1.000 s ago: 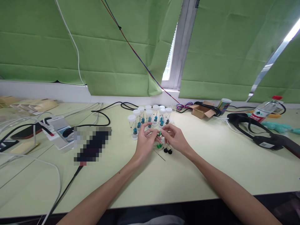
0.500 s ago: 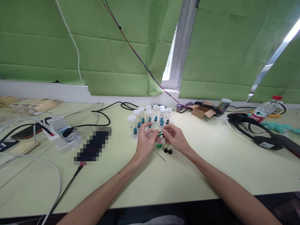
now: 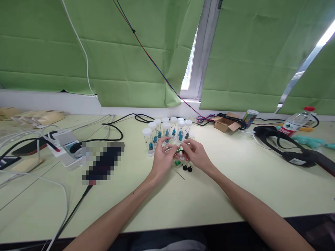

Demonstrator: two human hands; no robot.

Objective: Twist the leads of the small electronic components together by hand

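Observation:
My left hand [image 3: 161, 157] and my right hand [image 3: 195, 153] meet over the pale green table [image 3: 183, 198], fingers pinched together on a small green part [image 3: 179, 150] on a thin pin held between them. Just below lie another green part [image 3: 177, 162], two small black parts [image 3: 187, 168] and a thin metal pin [image 3: 179, 173]. Behind my hands stands a cluster of clear vials with white caps [image 3: 167, 132], several holding blue-green pieces.
A white power strip [image 3: 65, 146] and tangled black and white cables lie at the left. A small cardboard box [image 3: 225, 123], a can [image 3: 250, 118], a water bottle [image 3: 297, 123] and a black headset [image 3: 285, 146] sit at the right. Green blinds hang behind.
My right hand's fingers have shifted slightly on the green part; otherwise both hands stay in place.

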